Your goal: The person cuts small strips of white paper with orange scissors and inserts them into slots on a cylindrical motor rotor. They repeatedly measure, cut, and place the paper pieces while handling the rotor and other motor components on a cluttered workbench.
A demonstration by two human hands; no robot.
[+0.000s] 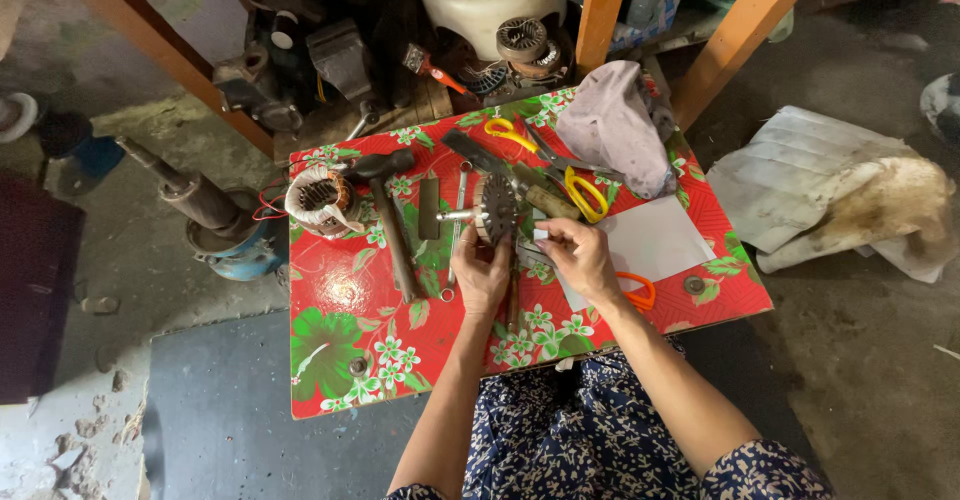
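Observation:
My left hand [480, 275] grips a round metal motor rotor [495, 208] with a short shaft, held just above a small red table [340, 305] with a flower pattern. My right hand [578, 255] pinches a small white slip of paper [540, 232] right beside the rotor's edge. A white sheet of paper [655, 240] lies under and to the right of my right hand. A wound stator with copper coils [320, 200] stands at the table's left end.
On the table lie a hammer [390, 215], a wrench [458, 230], yellow-handled scissors [555, 160], orange-handled scissors [635, 290] and a grey cloth [615, 125]. Behind stand wooden legs [735, 40] and motor parts. A motor shaft [200, 200] rests left; crumpled sacking [850, 200] lies right.

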